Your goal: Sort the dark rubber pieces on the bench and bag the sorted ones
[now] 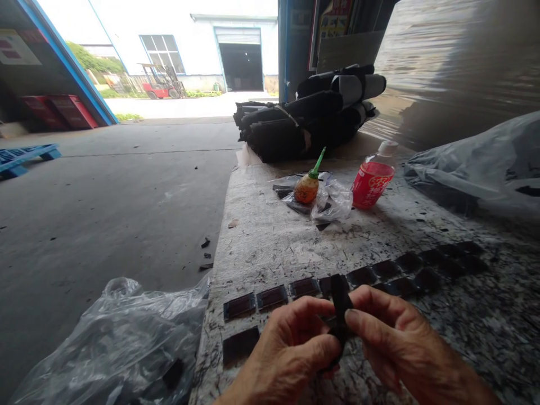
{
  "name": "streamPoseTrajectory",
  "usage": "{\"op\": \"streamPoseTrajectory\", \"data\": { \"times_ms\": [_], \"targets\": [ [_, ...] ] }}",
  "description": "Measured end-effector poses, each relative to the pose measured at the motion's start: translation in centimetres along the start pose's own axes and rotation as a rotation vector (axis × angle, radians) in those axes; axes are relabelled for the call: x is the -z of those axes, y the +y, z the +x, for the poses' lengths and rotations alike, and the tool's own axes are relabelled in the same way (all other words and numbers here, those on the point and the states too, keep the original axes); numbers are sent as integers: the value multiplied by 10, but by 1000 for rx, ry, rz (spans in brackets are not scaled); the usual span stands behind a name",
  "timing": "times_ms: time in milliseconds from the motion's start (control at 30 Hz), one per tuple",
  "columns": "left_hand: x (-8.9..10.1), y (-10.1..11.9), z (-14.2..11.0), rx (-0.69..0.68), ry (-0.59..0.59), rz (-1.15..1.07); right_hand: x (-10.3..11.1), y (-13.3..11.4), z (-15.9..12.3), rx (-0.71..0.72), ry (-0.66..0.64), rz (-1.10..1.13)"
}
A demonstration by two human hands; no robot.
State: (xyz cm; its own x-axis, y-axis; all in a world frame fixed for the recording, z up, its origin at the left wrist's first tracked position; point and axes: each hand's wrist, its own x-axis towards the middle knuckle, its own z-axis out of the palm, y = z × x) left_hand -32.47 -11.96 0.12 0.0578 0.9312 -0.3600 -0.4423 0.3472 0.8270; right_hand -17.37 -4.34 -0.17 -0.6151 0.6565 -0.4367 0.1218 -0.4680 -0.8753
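Strip of black material [340, 295] is clamped between the fingertips of left hand [291, 344] and right hand [399, 334], presumably for steadiness from both sides.

Pretty roomy workshop, wide open to the yard with a red forklift [160, 84] out in bright daylight.
The forklift sits in front of a white building [200, 50], with a blue-framed window [162, 53] right behind it and a dark doorway [239, 66] to its right, shutter partly up. Greenery [93, 61] to its left. Nearer than the forklift, it's dim grey floor [139, 197], red boxes [61, 111] and a blue pallet [29, 157] to its left, plastic sheeting [455, 56] way off to its right.
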Motion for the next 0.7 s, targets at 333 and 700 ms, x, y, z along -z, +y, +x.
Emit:
{"op": "streamPoseTrajectory", "data": {
  "times_ms": [333,700],
  "targets": [
    [2,2,-16,144,-32,206,1,-6,-6,-76,-29,289],
    [6,17,-17,-150,-176,1149,13,-65,42,114,-354,-902]
  ]
}}
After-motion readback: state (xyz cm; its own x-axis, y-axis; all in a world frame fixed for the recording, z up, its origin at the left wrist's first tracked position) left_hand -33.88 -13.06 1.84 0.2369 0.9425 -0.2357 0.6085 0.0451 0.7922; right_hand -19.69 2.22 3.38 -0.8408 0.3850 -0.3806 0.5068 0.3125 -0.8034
